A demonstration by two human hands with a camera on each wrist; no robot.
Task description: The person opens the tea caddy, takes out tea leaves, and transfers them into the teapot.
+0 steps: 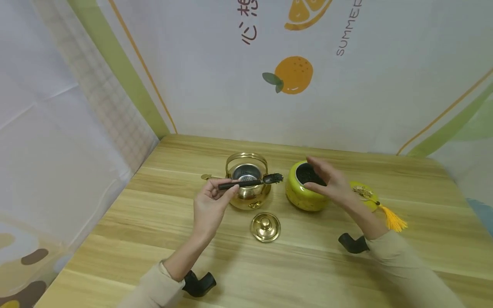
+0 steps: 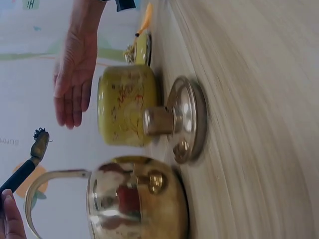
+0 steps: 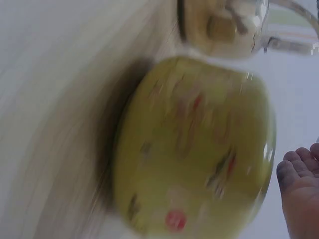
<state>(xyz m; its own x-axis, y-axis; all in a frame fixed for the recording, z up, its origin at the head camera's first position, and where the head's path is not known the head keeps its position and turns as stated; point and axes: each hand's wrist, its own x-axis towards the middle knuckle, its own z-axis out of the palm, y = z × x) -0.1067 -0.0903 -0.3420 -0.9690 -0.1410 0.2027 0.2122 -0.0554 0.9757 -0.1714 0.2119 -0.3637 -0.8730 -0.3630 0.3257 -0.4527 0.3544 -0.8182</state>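
Observation:
The left hand (image 1: 209, 207) pinches the dark handle of a small scoop (image 1: 250, 183), which lies level above the golden teapot (image 1: 250, 201). Dark tea leaves (image 1: 274, 177) are heaped on the scoop's tip, between teapot and jar. A metal strainer (image 1: 246, 171) sits in the teapot's mouth. Above the open yellow-green jar (image 1: 306, 201), which has dark contents, the right hand (image 1: 333, 184) is held with fingers extended and thumb apart, gripping nothing. In the left wrist view the right hand (image 2: 75, 82) is clear of the jar (image 2: 124, 107).
The golden teapot lid (image 1: 265, 227) lies on the wooden table (image 1: 300, 265) in front of the teapot. Right of the jar is its yellow-green lid (image 1: 363, 194) with an orange tassel (image 1: 393, 219). A printed cloth (image 1: 215, 85) hangs behind the table.

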